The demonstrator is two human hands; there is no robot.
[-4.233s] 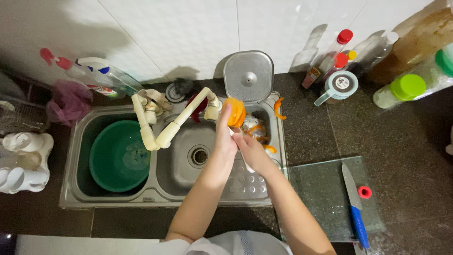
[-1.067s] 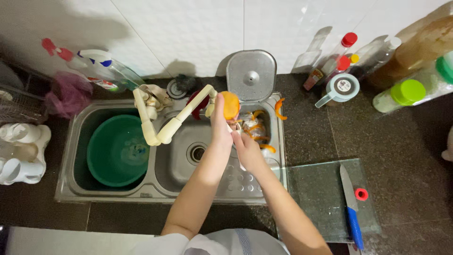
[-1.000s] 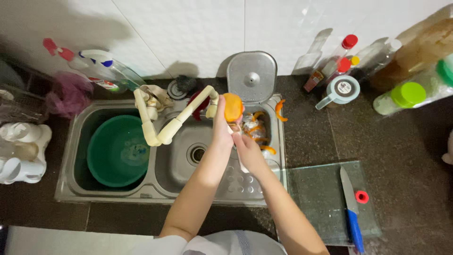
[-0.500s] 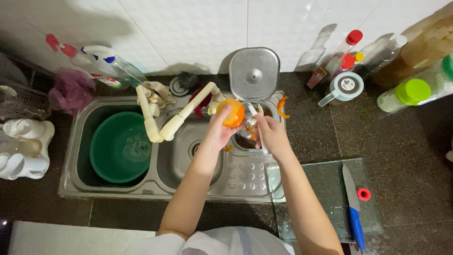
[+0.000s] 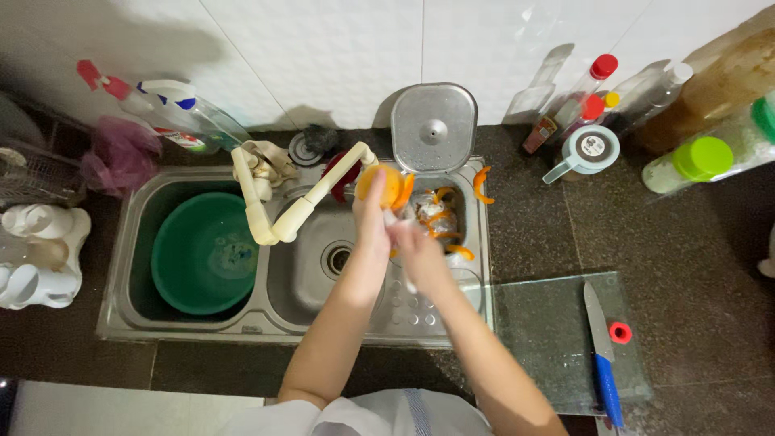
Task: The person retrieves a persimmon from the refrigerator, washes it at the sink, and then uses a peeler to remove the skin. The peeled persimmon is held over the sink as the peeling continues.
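My left hand (image 5: 373, 216) is clamped on an orange carrot (image 5: 381, 184) under the faucet (image 5: 323, 187), over the sink (image 5: 311, 266); my right hand (image 5: 420, 250) is curled together just beside it, grip unclear.

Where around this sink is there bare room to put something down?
Bare dark counter lies between the glass cutting board, which bears a knife, and the bottles. The sink compartment by both hands is crowded with orange peels.

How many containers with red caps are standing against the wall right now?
2. A tall clear bottle with a red cap leans against the tiled wall right of the steel lid, and a shorter red-capped bottle stands just in front of it. Others may be hidden behind them.
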